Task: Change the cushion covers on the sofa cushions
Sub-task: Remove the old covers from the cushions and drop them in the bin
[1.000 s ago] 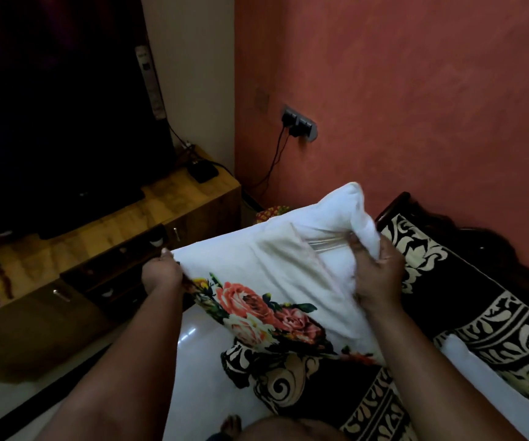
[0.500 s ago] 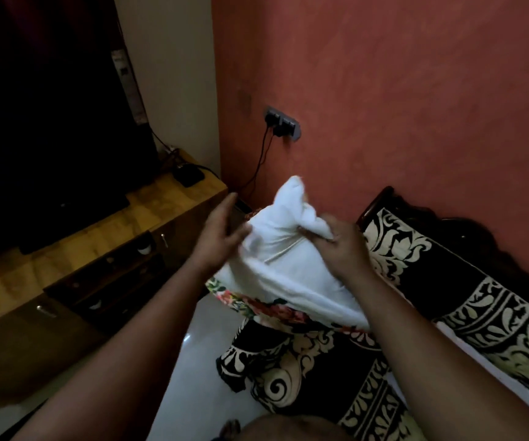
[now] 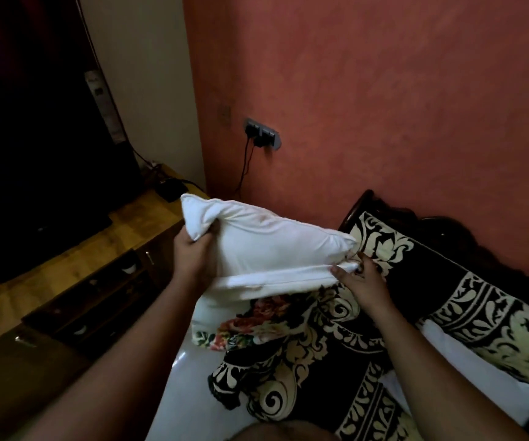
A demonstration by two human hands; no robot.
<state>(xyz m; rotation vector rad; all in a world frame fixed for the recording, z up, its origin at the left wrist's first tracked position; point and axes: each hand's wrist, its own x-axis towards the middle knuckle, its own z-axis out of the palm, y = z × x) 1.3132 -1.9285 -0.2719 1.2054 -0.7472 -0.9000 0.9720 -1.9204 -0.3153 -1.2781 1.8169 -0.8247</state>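
Stripping the old cover, by the look of it: person holds the white cushion [image 3: 272, 246] up in the air over the sofa [image 3: 415, 313] edge, floral cover [image 3: 250, 319] hanging bunched below it and mostly peeled back. Left hand [image 3: 193, 259] has fingers curled round the cushion's near-left corner, gripping the stuffing itself. Right hand [image 3: 361, 281] pinches the white hem of the cover opening at the right end, thumb and fingers closed on the fabric edge; can't tell whether it also catches a zip tab, too dark there. Cushion sits roughly level, long side across the view, nothing under it but the cover and the black-and-cream sofa throw [image 3: 320, 377]. My read: removal step, well along, since most of the insert is bare and only the lower part is wrapped. Next move prob needs opposing pulls: left hand keeps the insert, right drags the hem down and off the last corner. Watch for the corner snagging in the opening. TV unit [image 3: 65, 265] and wall socket [image 3: 261, 135] sit off to the left, not involved.
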